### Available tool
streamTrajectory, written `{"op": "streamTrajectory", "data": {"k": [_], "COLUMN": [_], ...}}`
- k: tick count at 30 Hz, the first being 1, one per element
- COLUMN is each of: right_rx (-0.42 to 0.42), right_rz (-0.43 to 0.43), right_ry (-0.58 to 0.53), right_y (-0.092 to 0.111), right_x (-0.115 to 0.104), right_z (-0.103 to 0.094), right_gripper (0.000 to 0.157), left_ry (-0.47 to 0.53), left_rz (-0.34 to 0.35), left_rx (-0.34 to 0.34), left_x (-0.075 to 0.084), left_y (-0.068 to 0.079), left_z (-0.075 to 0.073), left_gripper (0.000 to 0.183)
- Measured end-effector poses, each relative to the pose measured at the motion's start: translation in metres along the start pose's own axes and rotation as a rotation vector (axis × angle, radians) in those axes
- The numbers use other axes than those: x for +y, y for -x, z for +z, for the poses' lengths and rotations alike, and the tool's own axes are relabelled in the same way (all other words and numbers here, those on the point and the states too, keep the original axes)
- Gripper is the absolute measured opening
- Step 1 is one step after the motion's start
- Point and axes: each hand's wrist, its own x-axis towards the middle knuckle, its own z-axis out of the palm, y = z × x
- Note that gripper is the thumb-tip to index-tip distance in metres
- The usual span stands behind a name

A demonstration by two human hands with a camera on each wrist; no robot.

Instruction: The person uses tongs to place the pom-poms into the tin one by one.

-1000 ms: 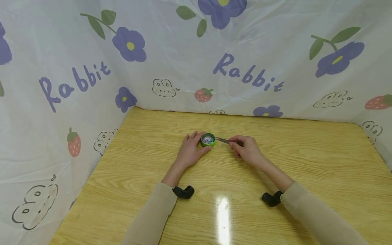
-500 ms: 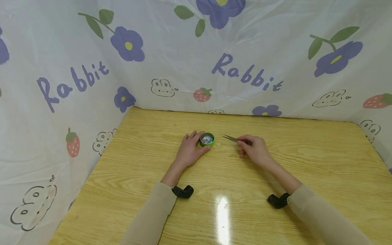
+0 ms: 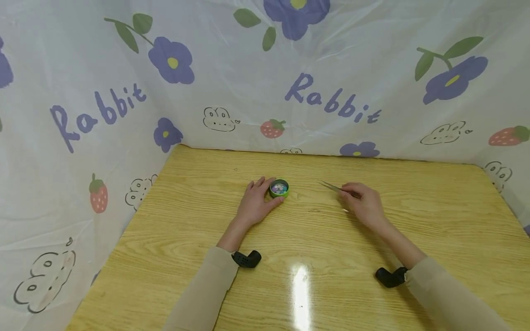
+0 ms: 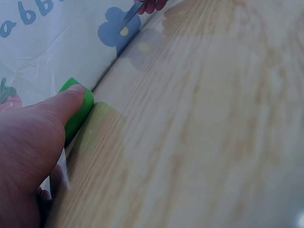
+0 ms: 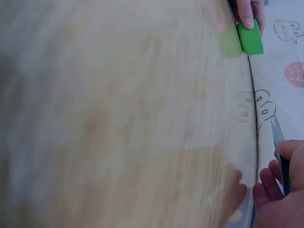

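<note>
A small round green container with a dark inner rim and colourful contents stands on the wooden table; the contents are too small to make out. My left hand holds it from the left, thumb at its near side and fingers behind; in the left wrist view the thumb presses the green wall. To the right, my right hand pinches a pair of metal tweezers, points aimed left toward the container but well apart from it. In the right wrist view the tweezers show nothing visible between their tips.
The wooden table has a shiny surface with a light reflection near its front. A white printed curtain with flowers and strawberries hangs behind and to the left. Black wrist devices sit by both sleeves.
My right hand has drawn the tweezers away from the container, moving to the right across the table. The left hand has stayed on the container, which has not moved.
</note>
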Motion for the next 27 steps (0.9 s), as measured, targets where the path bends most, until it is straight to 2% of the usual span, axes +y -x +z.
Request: {"op": "streamTrajectory", "data": {"k": [13,21,27], "right_rx": [0.035,0.085,0.089], "right_rz": [0.037,0.04,0.048], "right_ry": [0.097,0.159,0.172], "right_y": [0.01,0.015,0.019], "right_x": [0.009,0.015,0.014], "right_z": [-0.009,-0.011,-0.014], "right_gripper": [0.022,0.022,0.021], "left_ry": [-0.008,0.0,0.002], "left_rz": [0.001,-0.005,-0.005], "left_rx": [-0.01,-0.001,0.006], "left_x": [0.002,0.001,0.001], "left_y": [-0.001,0.0,0.0], "left_z": [0.001,0.002,0.001], "left_gripper": [0.071,0.071,0.07]}}
